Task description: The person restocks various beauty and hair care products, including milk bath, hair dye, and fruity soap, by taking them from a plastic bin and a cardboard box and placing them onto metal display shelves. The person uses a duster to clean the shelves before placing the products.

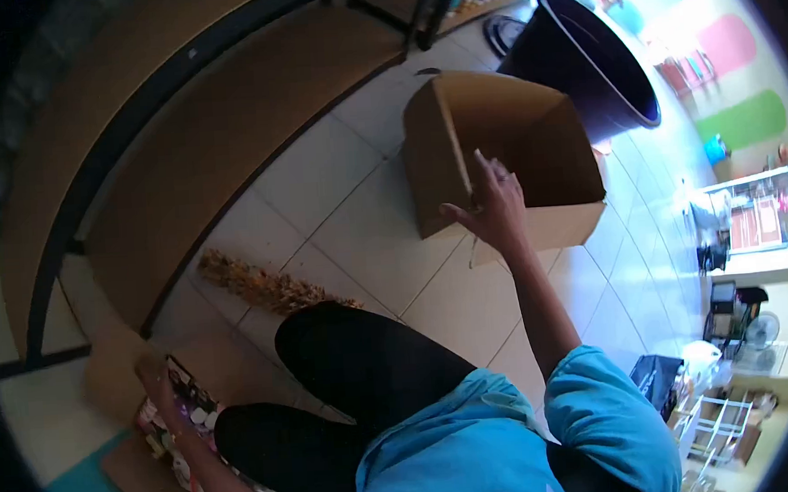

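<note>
An empty-looking cardboard box stands on the tiled floor with its opening showing. My right hand is at its near edge, thumb and index finger spread, with nothing visibly gripped. At the lower left, my left hand is blurred beside a cardboard flap; whether its fingers grip the flap is unclear. Just by that hand lie small mixed items, partly hidden by my forearm and leg. A fluffy brown duster-like object lies on the floor in front of my knees.
A large dark tub is behind the box. Brown shelving with a black frame runs along the left and top. A dark bag and a white rack are at the right. Teal material lies at the lower left.
</note>
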Action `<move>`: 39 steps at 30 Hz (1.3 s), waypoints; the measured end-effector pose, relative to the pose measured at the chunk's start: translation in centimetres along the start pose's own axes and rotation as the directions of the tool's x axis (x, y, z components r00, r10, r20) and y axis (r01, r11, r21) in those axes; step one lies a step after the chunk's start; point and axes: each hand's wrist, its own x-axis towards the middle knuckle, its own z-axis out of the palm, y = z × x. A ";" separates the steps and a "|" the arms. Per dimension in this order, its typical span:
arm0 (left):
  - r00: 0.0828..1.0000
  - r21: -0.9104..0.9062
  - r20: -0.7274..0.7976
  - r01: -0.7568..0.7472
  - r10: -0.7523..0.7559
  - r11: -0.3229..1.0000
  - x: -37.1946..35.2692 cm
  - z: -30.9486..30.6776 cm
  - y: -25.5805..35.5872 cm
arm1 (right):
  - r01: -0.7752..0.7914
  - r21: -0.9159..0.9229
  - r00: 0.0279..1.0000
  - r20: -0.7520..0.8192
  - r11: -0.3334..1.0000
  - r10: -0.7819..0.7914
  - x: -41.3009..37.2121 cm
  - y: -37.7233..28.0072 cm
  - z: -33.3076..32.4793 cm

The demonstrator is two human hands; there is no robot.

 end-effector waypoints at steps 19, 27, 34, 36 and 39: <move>0.972 0.103 0.214 -0.123 0.099 0.987 -3.5 -0.1 3.8 | 0.111 -0.102 0.945 0.318 0.989 -0.073 -11.2 -2.1 1.6; 0.960 0.292 0.269 -0.004 -0.079 0.956 -5.5 -0.7 9.2 | 0.102 -0.094 0.939 0.338 0.990 -0.065 -6.9 0.7 0.1; 0.951 0.019 0.310 -0.022 0.015 1.000 -6.9 -0.5 9.7 | 0.135 -0.093 0.941 0.325 0.987 -0.098 -6.1 1.0 1.1; 0.951 0.016 0.299 -0.082 0.073 0.997 -6.0 -0.3 8.4 | 0.102 -0.104 0.925 0.375 0.989 -0.056 -5.6 0.7 1.0; 0.948 0.147 0.204 -0.278 0.246 0.949 -4.3 1.2 5.2 | 0.059 -0.136 0.909 0.417 0.989 0.003 -5.4 0.4 0.6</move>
